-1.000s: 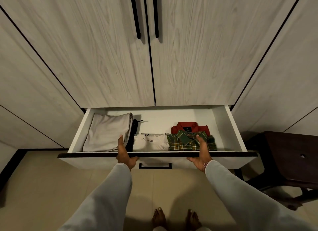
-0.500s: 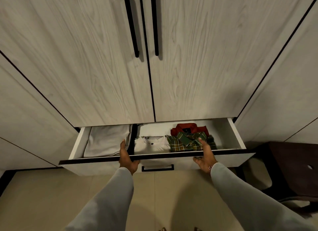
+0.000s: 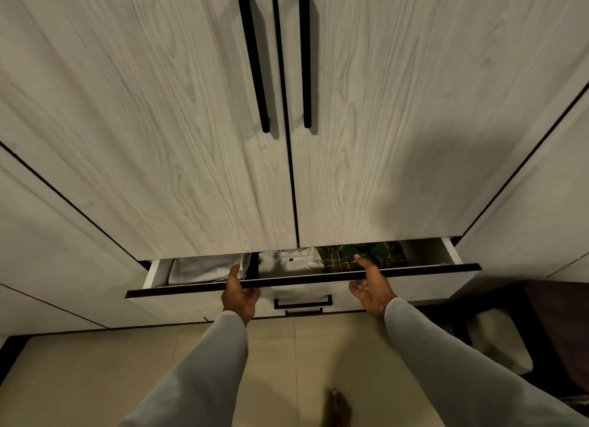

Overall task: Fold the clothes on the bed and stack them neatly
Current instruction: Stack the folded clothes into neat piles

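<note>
A white drawer under the wardrobe doors stands open only a narrow gap. Inside lie a folded grey garment, a folded white shirt and a green plaid shirt; their far parts are hidden under the wardrobe. My left hand holds the drawer's dark top rim, thumb over the edge near the grey garment. My right hand holds the same rim in front of the plaid shirt, thumb on top, fingers curled against the drawer front.
Two tall wood-grain wardrobe doors with long black handles rise above the drawer. A black pull handle sits on the drawer front. A dark wooden stool stands at the right. Beige floor tiles and my foot lie below.
The drawer has slid far back into the wardrobe with both hands on its rim. The red shirt is now out of sight, and the view has tilted upward.
</note>
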